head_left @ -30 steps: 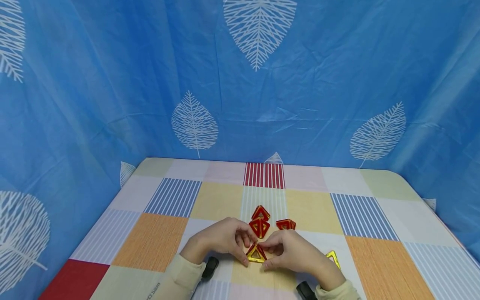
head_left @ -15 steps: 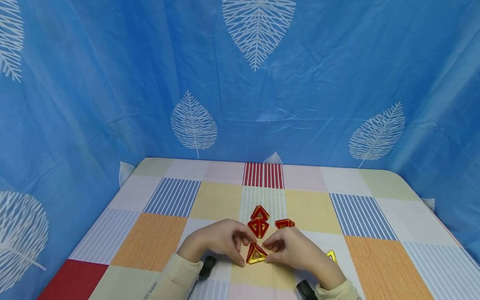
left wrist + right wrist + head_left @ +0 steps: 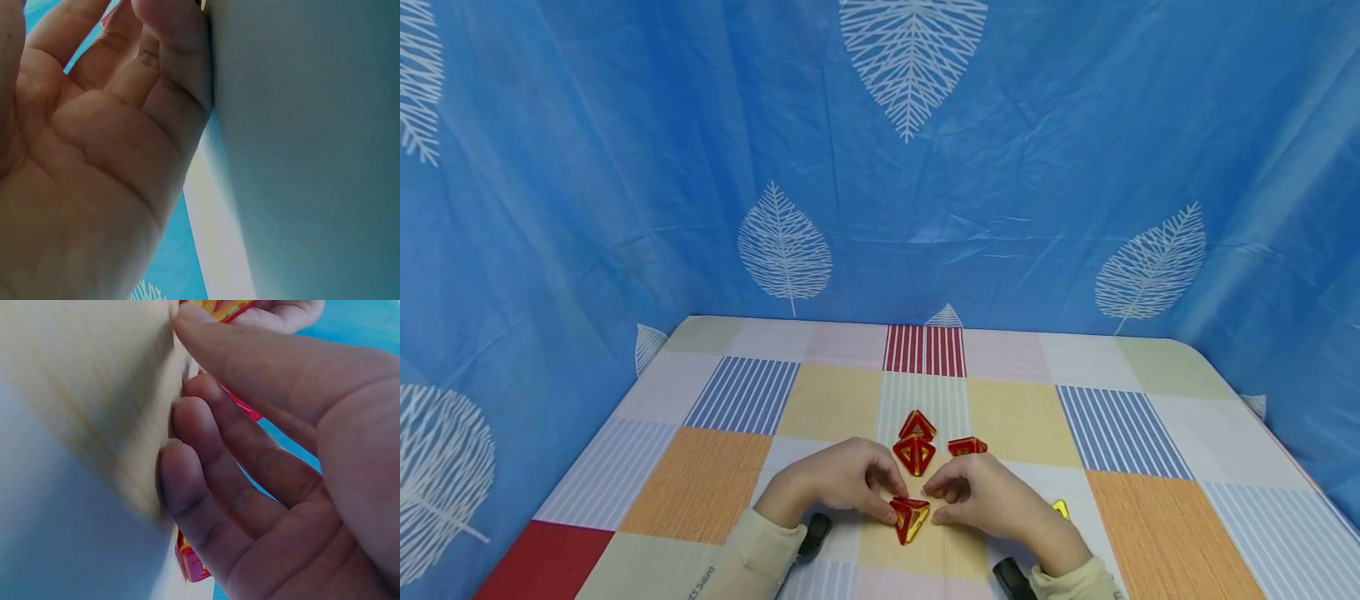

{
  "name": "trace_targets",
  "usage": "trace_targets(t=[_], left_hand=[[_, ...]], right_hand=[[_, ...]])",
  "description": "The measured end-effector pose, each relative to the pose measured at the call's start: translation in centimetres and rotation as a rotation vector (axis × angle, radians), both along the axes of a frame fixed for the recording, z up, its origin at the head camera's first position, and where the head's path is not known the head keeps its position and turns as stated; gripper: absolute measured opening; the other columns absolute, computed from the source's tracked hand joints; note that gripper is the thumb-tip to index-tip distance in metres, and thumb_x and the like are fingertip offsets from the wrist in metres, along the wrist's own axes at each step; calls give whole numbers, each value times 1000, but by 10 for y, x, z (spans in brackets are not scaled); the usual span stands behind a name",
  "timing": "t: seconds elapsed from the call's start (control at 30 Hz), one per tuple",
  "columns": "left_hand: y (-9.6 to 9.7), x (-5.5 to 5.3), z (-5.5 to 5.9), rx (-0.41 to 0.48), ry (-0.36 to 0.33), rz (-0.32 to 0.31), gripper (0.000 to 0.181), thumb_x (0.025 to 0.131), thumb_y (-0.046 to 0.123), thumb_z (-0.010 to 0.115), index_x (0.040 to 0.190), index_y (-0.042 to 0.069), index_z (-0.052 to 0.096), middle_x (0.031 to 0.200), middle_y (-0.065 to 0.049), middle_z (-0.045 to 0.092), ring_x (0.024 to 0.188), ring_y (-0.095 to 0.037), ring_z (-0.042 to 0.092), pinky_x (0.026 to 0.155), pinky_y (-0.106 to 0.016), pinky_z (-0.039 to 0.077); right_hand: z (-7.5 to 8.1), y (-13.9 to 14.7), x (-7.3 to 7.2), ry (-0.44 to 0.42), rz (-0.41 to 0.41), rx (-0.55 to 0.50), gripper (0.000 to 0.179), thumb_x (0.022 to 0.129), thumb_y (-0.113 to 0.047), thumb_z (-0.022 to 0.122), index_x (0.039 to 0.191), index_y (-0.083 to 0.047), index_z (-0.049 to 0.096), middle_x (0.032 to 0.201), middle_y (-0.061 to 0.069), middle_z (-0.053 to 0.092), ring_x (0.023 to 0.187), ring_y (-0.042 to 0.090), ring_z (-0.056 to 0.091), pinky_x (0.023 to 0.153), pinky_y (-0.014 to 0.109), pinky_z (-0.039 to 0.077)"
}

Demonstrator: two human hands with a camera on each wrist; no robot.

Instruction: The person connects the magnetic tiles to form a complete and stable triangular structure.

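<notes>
A small pyramid of red and yellow triangular magnetic tiles (image 3: pixel 910 521) sits on the patterned cloth between the hands. The left hand (image 3: pixel 853 477) pinches its left corner with thumb and forefinger. The right hand (image 3: pixel 981 498) is just right of it, fingers loosely bent and a small gap between its thumb and the pyramid. In the right wrist view, the right hand's fingertips (image 3: pixel 181 469) rest on or close to the cloth, and part of the pyramid (image 3: pixel 234 307) shows beyond the thumb. The left wrist view mostly shows the palm (image 3: pixel 87 162); the pinch is largely hidden there.
Behind the hands, two red tile pieces (image 3: pixel 915 452) stand one before the other, with another red piece (image 3: pixel 967 446) to their right. A yellow tile (image 3: pixel 1061 507) is partly hidden by the right wrist. A blue leaf-print curtain (image 3: pixel 1022 167) encloses the table's back and sides.
The pyramid has turned on the cloth, its yellow face swinging from the front to the right. The right fingers have drawn slightly away from it; the left hand stays at its left side.
</notes>
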State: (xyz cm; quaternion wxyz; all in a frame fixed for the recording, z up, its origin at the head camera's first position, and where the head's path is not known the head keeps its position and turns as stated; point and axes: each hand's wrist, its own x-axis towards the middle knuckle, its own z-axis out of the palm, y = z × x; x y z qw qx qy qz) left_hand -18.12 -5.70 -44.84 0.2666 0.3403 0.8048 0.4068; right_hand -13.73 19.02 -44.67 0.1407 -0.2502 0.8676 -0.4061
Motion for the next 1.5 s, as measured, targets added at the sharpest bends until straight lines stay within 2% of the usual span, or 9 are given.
trace_targets(t=[0.17,0.33,0.43,0.6,0.8,1.0,1.23,1.37,1.5], left_hand=[[0,1,1,-1,-25,21,20,76,12,90,79,17,71,76,3,65,59,-7,53,55,-22,42],[-1,3,2,13,-49,16,23,73,10,92,75,13,69,69,1,62,56,-8,53,53,-22,42],[-2,2,2,8,-44,-5,24,73,11,92,81,13,70,73,1,63,57,-8,53,54,-22,43],[-3,1,1,19,-31,-65,30,75,10,90,100,15,75,86,2,62,65,-8,53,61,-22,45],[-4,1,0,18,4,-81,27,76,11,90,101,16,81,90,8,63,75,-7,56,66,-22,48],[-3,1,-1,14,4,-49,25,75,11,90,98,16,82,88,8,64,71,-7,55,62,-22,46],[-4,1,-2,18,-1,-36,23,75,10,90,96,17,82,88,7,65,71,-7,56,62,-22,47],[-3,1,-1,10,0,-35,23,75,10,90,96,18,82,87,7,65,71,-6,55,62,-22,46],[-3,1,-1,5,1,-31,23,75,11,90,95,18,82,87,7,65,71,-7,55,62,-22,45]], right_hand=[[4,4,1,-40,-10,-3,28,77,-15,89,102,-10,77,89,-8,68,76,10,59,68,26,51],[10,15,1,-77,-27,-38,38,75,-16,91,108,-8,76,91,-3,68,77,15,61,67,28,52],[13,30,2,-99,-56,-44,42,74,-17,91,111,-7,75,93,1,68,77,17,61,66,29,52],[17,67,4,-120,-113,-37,44,76,-18,90,115,-6,73,101,6,67,81,20,62,66,31,53],[15,109,10,-153,-145,-35,50,77,-17,89,122,-3,70,113,11,66,85,20,62,67,31,53],[12,140,15,-197,-106,-35,48,84,-14,83,127,-2,68,117,13,65,89,19,60,69,30,51],[5,159,15,-261,-32,-75,45,88,-8,77,131,0,65,125,18,61,88,19,54,68,29,46],[1,162,15,-246,4,-62,43,88,-7,76,130,-4,67,127,18,58,89,17,50,67,29,43],[-1,160,15,-218,-2,-31,38,87,-3,75,125,-8,71,125,15,55,92,14,48,67,28,40]])
